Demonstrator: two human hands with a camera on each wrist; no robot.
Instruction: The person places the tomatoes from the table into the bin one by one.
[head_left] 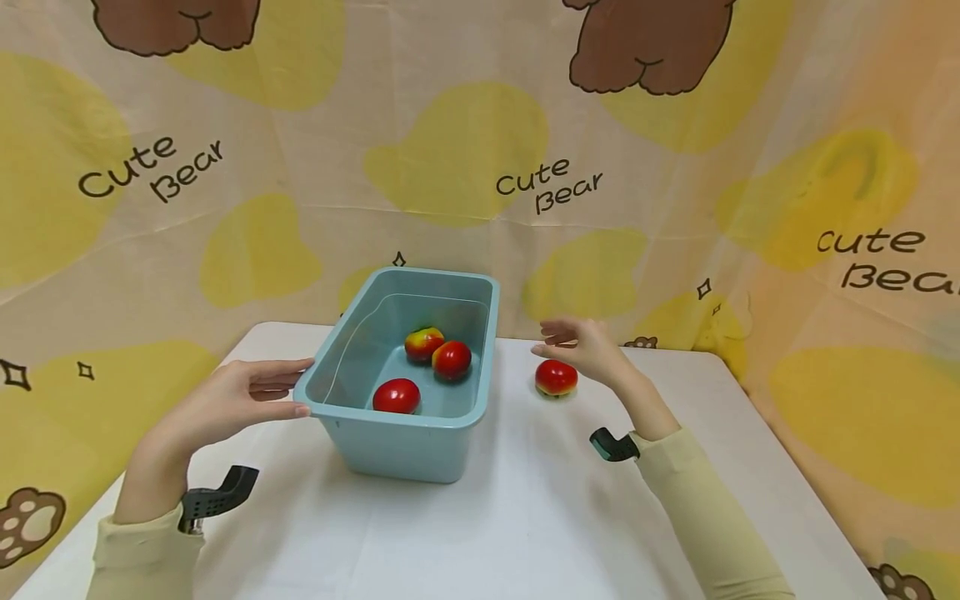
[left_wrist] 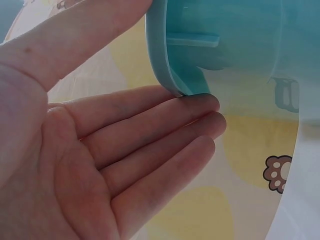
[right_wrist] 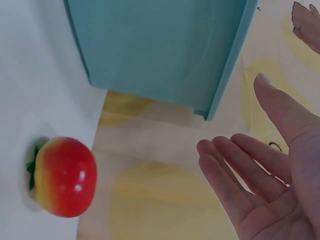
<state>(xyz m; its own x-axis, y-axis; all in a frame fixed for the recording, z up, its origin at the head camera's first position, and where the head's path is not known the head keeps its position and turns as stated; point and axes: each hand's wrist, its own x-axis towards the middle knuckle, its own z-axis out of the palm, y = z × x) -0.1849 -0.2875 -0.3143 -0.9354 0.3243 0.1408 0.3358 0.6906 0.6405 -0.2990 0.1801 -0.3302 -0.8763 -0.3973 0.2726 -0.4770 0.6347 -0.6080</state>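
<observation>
A light blue plastic bin (head_left: 401,446) stands on the white table, holding three glossy red-and-yellow fruits; one red fruit (head_left: 396,396) lies near its front wall. My left hand (head_left: 225,400) holds the bin's near left corner, thumb at the front of the rim and fingers along the side. In the left wrist view, the rim (left_wrist: 156,45) passes between the thumb and the nearly straight fingers (left_wrist: 160,130). Right of the bin, another red fruit (head_left: 557,378) with a green leafy end rests on the table. My right hand (head_left: 588,350) hovers just above it, empty, fingers loosely bent.
Behind the white table (head_left: 540,517) hangs a beige cloth (head_left: 450,50) with yellow patches, bears and lettering. The bin's far end stands close to this cloth. Each wrist wears a black camera mount (head_left: 217,496).
</observation>
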